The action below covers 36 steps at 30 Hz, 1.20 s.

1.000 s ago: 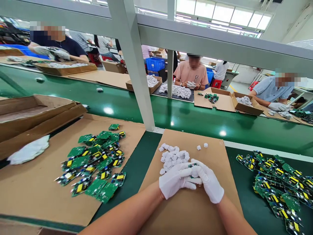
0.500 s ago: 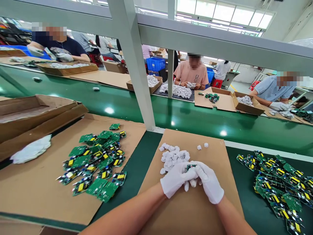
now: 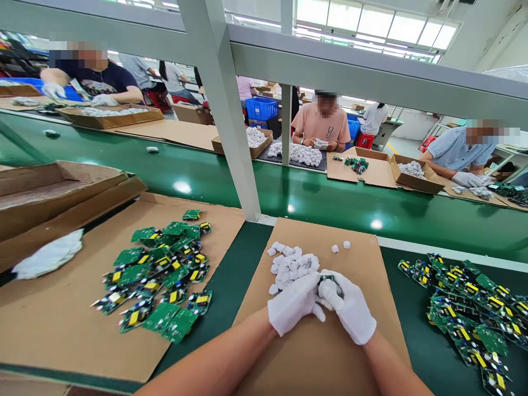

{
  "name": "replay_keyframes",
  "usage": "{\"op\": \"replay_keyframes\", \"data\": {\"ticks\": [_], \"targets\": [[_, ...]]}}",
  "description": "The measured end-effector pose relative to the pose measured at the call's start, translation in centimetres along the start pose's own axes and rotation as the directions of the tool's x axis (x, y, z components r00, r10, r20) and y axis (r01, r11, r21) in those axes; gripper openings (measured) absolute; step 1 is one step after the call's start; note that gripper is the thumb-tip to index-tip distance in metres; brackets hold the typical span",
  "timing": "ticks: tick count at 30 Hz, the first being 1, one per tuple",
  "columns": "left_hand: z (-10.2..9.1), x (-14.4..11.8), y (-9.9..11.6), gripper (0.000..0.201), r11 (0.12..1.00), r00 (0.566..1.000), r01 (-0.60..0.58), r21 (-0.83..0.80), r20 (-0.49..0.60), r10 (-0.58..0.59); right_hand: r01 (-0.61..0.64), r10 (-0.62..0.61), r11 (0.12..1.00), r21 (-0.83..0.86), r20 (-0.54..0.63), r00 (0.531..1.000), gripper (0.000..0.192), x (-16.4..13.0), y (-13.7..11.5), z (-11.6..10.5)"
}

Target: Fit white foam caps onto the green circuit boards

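Both of my hands wear white gloves and meet above a brown cardboard sheet (image 3: 330, 363). A small green circuit board (image 3: 326, 279) sits between them, mostly hidden by the fingers. My right hand (image 3: 350, 305) is closed round the board, its thumb lying across the front. From the left side, my left hand (image 3: 292, 305) grips the board's edge, with one fingertip sticking out below. Just beyond my left hand lies a heap of small white pieces (image 3: 292, 267), and two loose white pieces (image 3: 340, 247) lie farther back on the cardboard.
Circuit boards with yellow parts lie piled on cardboard at left (image 3: 165, 269) and on the green surface at right (image 3: 470, 308). A white glove (image 3: 49, 256) and a cardboard box (image 3: 61, 192) are far left. Beyond a metal post (image 3: 231, 110) and green conveyor (image 3: 198, 176), co-workers sit.
My hands have shifted grip: the left fingers have drawn back slightly from the front, and the right thumb now lies over the board. Small items on the conveyor have moved left.
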<state>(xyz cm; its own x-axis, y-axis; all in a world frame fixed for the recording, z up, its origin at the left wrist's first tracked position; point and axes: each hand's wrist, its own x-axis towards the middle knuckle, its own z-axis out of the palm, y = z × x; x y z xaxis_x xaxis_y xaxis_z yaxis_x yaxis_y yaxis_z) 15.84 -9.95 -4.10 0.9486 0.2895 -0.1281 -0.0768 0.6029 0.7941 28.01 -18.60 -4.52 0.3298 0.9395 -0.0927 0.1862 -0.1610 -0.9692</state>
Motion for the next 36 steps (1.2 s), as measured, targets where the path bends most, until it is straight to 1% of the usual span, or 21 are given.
{"op": "replay_keyframes", "data": {"ticks": [2, 4, 6, 8, 10, 11, 14, 15, 18, 21, 22, 24, 26, 27, 29, 30, 32, 33, 35, 36], "targets": [[0.2, -0.2, 0.2, 0.04, 0.997, 1.0, -0.008, 0.076, -0.013, 0.009, 0.003, -0.003, 1.0, -0.001, -0.005, 1.0, 0.038, 0.0, -0.1, -0.1], [0.3, -0.3, 0.4, 0.033, 0.994, 0.999, 0.023, 0.105, -0.039, -0.019, -0.035, 0.03, 0.994, 0.103, 0.047, 0.998, 0.041, 0.1, 0.0, -0.3], [0.4, -0.4, 0.6, 0.028, 0.997, 0.997, 0.053, 0.06, -0.05, -0.05, -0.075, 0.053, 0.97, 0.231, 0.1, 0.994, 0.047, 0.3, 0.2, -0.6], [0.5, -0.4, 0.7, 0.026, 0.998, 0.998, 0.058, -0.014, -0.038, -0.058, -0.068, 0.043, 0.957, 0.283, 0.093, 0.995, 0.047, 0.3, 0.4, -0.8], [0.4, -0.4, 0.8, 0.025, 0.997, 0.998, 0.051, -0.051, -0.036, -0.053, -0.026, 0.011, 0.963, 0.267, 0.057, 0.998, 0.042, 0.4, 0.5, -0.8], [0.4, -0.4, 0.7, 0.025, 0.998, 0.998, 0.049, -0.044, -0.04, -0.051, -0.021, 0.006, 0.965, 0.262, 0.058, 0.998, 0.042, 0.4, 0.4, -0.8], [0.2, -0.3, 0.7, 0.025, 0.999, 0.998, 0.046, -0.007, -0.045, -0.047, -0.06, 0.03, 0.957, 0.283, 0.108, 0.994, 0.049, 0.4, 0.1, -0.5], [0.2, -0.3, 0.7, 0.025, 0.999, 0.998, 0.051, -0.01, -0.043, -0.051, -0.059, 0.03, 0.958, 0.281, 0.107, 0.994, 0.049, 0.4, 0.0, -0.5], [0.0, -0.2, 0.5, 0.025, 0.996, 0.997, 0.069, -0.05, -0.031, -0.07, -0.004, -0.013, 0.97, 0.244, 0.067, 0.998, 0.042, 0.6, -0.1, -0.5], [-0.1, -0.2, 0.3, 0.023, 0.996, 0.999, 0.048, -0.08, -0.002, -0.048, -0.029, 0.002, 0.961, 0.274, 0.098, 0.995, 0.049, 0.6, 0.2, -0.5], [-0.1, -0.2, 0.2, 0.024, 0.996, 1.0, 0.023, -0.087, 0.005, -0.023, -0.038, 0.011, 0.965, 0.261, 0.102, 0.995, 0.05, 0.5, 0.3, -0.5], [0.0, -0.2, 0.1, 0.026, 0.997, 1.0, -0.019, -0.076, 0.015, 0.02, -0.015, 0.002, 0.985, 0.173, 0.077, 0.997, 0.048, 0.4, 0.4, -0.4], [0.2, -0.2, 0.2, 0.028, 0.999, 0.999, -0.025, -0.028, 0.022, 0.026, 0.022, -0.026, 0.997, 0.068, 0.054, 0.998, 0.044, 0.3, 0.3, -0.5], [0.3, -0.3, 0.4, 0.028, 1.0, 1.0, -0.012, -0.002, 0.023, 0.012, 0.031, -0.034, 0.998, 0.049, 0.061, 0.998, 0.043, 0.2, 0.3, -0.6], [0.6, -0.3, 0.9, 0.026, 1.0, 1.0, 0.002, 0.028, 0.0, -0.002, 0.031, -0.039, 0.996, 0.084, 0.094, 0.995, 0.049, 0.3, 0.4, -1.0], [0.7, -0.3, 1.2, 0.026, 1.0, 1.0, 0.0, 0.026, -0.024, 0.001, 0.029, -0.039, 0.993, 0.11, 0.093, 0.995, 0.054, 0.5, 0.5, -1.3], [1.0, -0.5, 2.0, 0.027, 1.0, 0.996, -0.024, 0.009, -0.088, 0.024, 0.039, -0.042, 0.992, 0.122, 0.022, 0.999, 0.059, 0.9, 1.0, -1.9], [1.1, -0.7, 2.4, 0.027, 0.999, 0.991, -0.049, -0.001, -0.122, 0.049, 0.048, -0.045, 0.995, 0.084, -0.038, 0.998, 0.059, 1.1, 1.3, -2.1], [1.3, -1.0, 3.2, 0.025, 0.995, 0.98, -0.099, -0.001, -0.175, 0.097, 0.069, -0.081, 0.994, -0.086, -0.139, 0.987, 0.051, 1.5, 2.0, -2.2], [1.3, -1.2, 3.6, 0.024, 0.994, 0.977, -0.107, 0.013, -0.185, 0.107, 0.096, -0.129, 0.975, -0.202, -0.157, 0.979, 0.045, 1.7, 2.3, -2.0]]}}
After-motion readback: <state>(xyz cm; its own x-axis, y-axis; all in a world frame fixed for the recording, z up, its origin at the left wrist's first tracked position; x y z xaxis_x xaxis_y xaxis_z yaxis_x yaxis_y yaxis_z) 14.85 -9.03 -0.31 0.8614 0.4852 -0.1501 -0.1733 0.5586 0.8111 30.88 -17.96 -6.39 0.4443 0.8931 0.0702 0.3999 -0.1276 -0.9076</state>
